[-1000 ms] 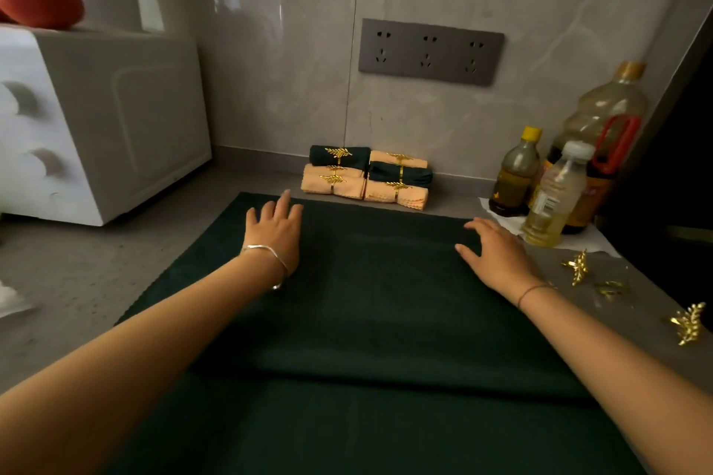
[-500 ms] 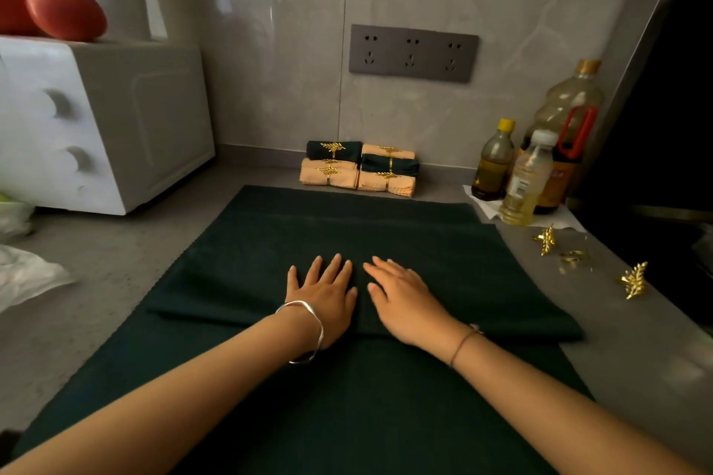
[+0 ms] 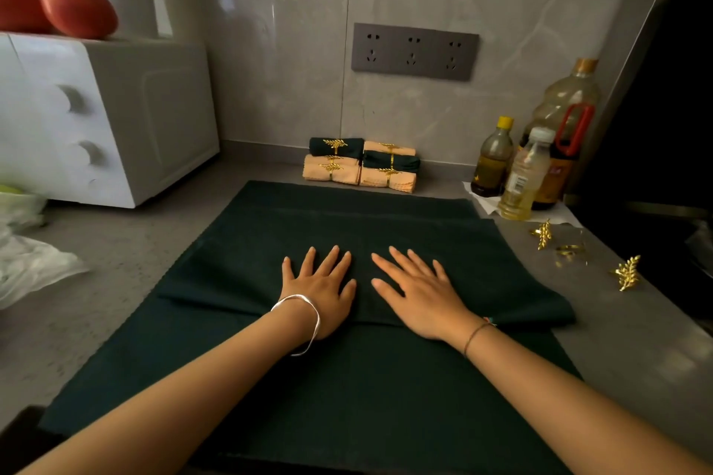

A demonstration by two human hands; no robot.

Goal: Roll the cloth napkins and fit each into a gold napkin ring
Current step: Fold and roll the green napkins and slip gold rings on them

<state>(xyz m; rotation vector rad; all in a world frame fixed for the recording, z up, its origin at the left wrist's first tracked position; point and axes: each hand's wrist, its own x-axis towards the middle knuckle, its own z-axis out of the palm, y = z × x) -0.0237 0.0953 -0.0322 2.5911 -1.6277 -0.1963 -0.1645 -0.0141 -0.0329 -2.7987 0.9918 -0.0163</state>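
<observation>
both hands drawn in from the far edge, left hand (image 3: 318, 287) and right hand (image 3: 418, 291) side by side (fingers spread flat) on the folded green napkin (image 3: 239, 266)

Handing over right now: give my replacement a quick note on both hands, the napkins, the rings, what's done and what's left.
Left hand and right hand: both flat, fingers spread, pressing the folded part of the green napkin; neither holds anything.
Green napkin: spread on the counter, far half folded toward the person, not rolled.
Done: finished rolls, green and peach, each in a gold ring, stacked by the wall.
Spare gold rings lie loose on the counter to the right.
Left: roll this napkin, fit a ring.
</observation>
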